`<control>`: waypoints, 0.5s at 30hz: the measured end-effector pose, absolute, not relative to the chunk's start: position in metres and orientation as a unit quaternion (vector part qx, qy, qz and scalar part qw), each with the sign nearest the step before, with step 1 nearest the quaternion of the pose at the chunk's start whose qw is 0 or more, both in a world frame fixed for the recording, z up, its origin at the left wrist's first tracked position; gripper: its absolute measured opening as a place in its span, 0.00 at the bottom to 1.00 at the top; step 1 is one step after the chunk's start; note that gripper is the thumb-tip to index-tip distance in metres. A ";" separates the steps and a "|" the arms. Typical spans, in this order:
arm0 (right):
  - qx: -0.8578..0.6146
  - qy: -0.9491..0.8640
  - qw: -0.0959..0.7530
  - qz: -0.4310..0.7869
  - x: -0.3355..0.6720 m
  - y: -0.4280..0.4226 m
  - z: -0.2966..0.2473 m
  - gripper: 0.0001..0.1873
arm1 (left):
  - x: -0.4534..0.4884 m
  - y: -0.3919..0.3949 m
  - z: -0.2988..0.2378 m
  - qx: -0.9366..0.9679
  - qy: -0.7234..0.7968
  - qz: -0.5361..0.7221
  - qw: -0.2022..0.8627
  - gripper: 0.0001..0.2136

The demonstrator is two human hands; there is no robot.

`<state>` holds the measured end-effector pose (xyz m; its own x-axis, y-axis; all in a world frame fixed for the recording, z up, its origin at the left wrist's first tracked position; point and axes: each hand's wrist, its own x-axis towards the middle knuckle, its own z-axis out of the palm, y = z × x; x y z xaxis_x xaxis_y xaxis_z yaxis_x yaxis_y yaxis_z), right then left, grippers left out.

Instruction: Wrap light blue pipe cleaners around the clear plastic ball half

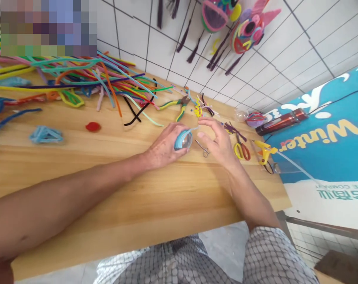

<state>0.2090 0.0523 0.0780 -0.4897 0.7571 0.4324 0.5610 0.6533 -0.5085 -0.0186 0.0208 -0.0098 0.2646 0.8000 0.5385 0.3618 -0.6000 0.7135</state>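
Observation:
My left hand [164,146] is closed round a clear plastic ball [186,140] with a light blue pipe cleaner [180,139] wound on it, resting on the wooden table [143,197]. My right hand [216,140] hovers just right of the ball, fingers spread and slightly curled, near the loose end of the blue pipe cleaner. Small silver scissors [203,148] lie on the table between the two hands.
A heap of coloured pipe cleaners [78,79] covers the table's far left. Pliers [181,105], yellow-and-red scissors [242,150], a yellow glue gun [264,151], a red pompom [92,126], a blue pipe-cleaner shape [45,135] and a dark red bottle [282,120] lie around. Colourful masks [246,29] hang on the tiled wall.

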 end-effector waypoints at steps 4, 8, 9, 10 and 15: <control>-0.398 -0.845 0.309 0.182 0.196 0.061 0.070 0.14 | -0.016 0.023 -0.012 0.747 0.390 0.479 0.246 0.29; -0.408 -0.827 0.337 0.191 0.194 0.059 0.064 0.10 | -0.015 0.023 -0.013 0.743 0.387 0.488 0.247 0.28; -0.409 -0.823 0.341 0.199 0.193 0.059 0.064 0.10 | -0.015 0.023 -0.013 0.742 0.386 0.489 0.248 0.28; -0.411 -0.819 0.343 0.208 0.192 0.058 0.063 0.11 | -0.015 0.023 -0.012 0.741 0.386 0.489 0.250 0.28; -0.422 -0.796 0.350 0.257 0.189 0.060 0.057 0.11 | -0.015 0.021 -0.009 0.739 0.393 0.479 0.267 0.28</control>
<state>0.1889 0.0598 0.0573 -0.3978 0.8520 0.3405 0.4917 0.5113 -0.7048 -0.0153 0.0215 -0.0089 0.2337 0.8356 0.4971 0.3244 -0.5490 0.7703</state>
